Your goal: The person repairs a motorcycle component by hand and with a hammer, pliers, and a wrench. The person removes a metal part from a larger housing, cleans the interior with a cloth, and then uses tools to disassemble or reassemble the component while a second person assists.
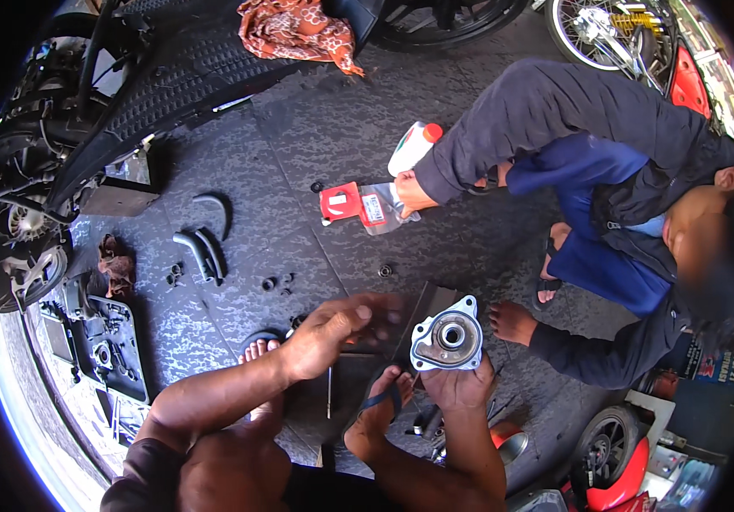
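Note:
A silver-grey cast metal housing (428, 350) with a round bearing in its middle and bolt ears at its corners rests face up in my right hand (461, 386), whose fingers hold it from below. To the left of it, my left hand (320, 340) is in the air, its fingers stretched to the right and somewhat blurred by motion. Nothing shows in that hand, and it is apart from the housing. On the floor beyond my hands lies a small metal ring (385, 270).
At right a crouching co-worker holds a clear packet (381, 215) by a red-and-white package (340, 201). Behind stands a white bottle (414, 147). At left are curved hoses (199, 254), a parts tray (115, 354) and a brown rag (116, 266). A motorcycle (34, 218) stands far left.

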